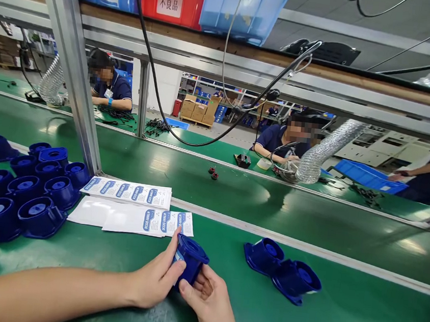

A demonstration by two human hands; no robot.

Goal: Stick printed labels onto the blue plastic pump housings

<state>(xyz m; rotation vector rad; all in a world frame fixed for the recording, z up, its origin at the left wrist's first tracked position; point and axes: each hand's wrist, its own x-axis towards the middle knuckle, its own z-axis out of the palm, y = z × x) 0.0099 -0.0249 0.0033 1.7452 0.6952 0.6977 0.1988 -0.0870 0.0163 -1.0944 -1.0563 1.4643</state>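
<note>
Between my two hands, just above the green bench, is a blue plastic housing [192, 257] with a round body and a flange. My left hand [158, 278] grips its left side, the thumb lying near a blue-and-white label on the housing. From the right, my right hand [208, 298] holds the lower part with thumb and fingers. Behind my hands lie sheets of labels [132, 220], white with blue printing, some of them with bare backing. Two more blue housings [297, 280] rest on the bench to the right.
Many blue housings [23, 187] crowd the left of the bench. A metal post [74, 74] rises behind them. Beyond the rail runs a green belt [183, 168] bearing small red-and-black parts [213, 173]. Co-workers [113, 86] sit across it. Blue and red bins [170, 0] stand overhead.
</note>
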